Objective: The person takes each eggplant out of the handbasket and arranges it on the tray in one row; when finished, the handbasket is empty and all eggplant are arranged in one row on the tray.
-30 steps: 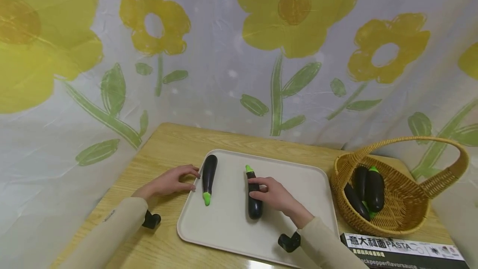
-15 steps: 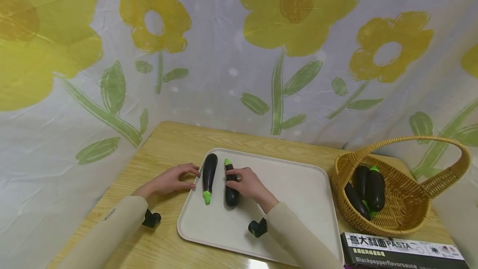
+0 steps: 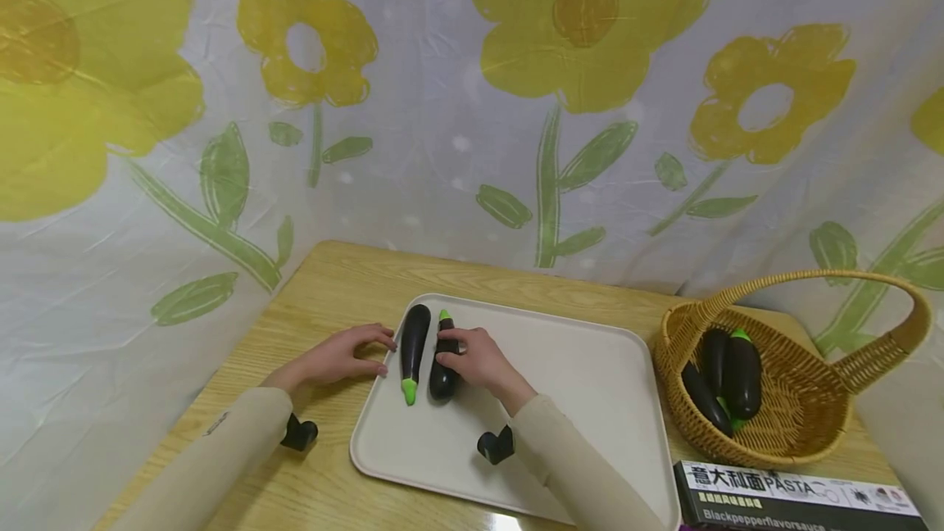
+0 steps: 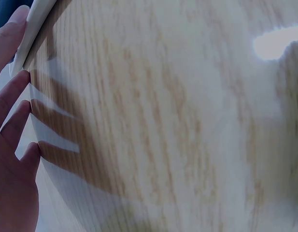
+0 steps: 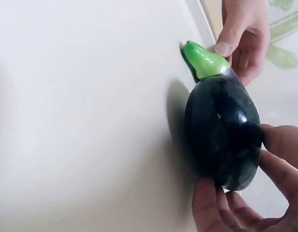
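Observation:
In the head view, my right hand (image 3: 479, 359) holds a dark purple eggplant (image 3: 442, 383) with a green stem end, thumb and fingers on either side of it. Whether its underside touches the tray is hard to tell. Just left of it, a second eggplant (image 3: 415, 342) lies on the cream tray (image 3: 575, 408), green end toward me. My left hand (image 3: 339, 357) rests at the tray's left edge, fingers spread and loosely bent. The right wrist view has the held eggplant (image 5: 221, 130) large in front, partly hiding the other one's green end (image 5: 204, 60).
A wicker basket (image 3: 826, 424) with a tall handle stands right of the tray, several eggplants (image 3: 741, 375) inside. In front of it lies a black and white pasta box (image 3: 796, 498). A flower-printed curtain (image 3: 428, 187) hangs behind the wooden table (image 3: 354, 269).
My right hand has carried its eggplant leftward across the tray, from the middle to close beside the other eggplant. The left hand has stayed at the tray's edge.

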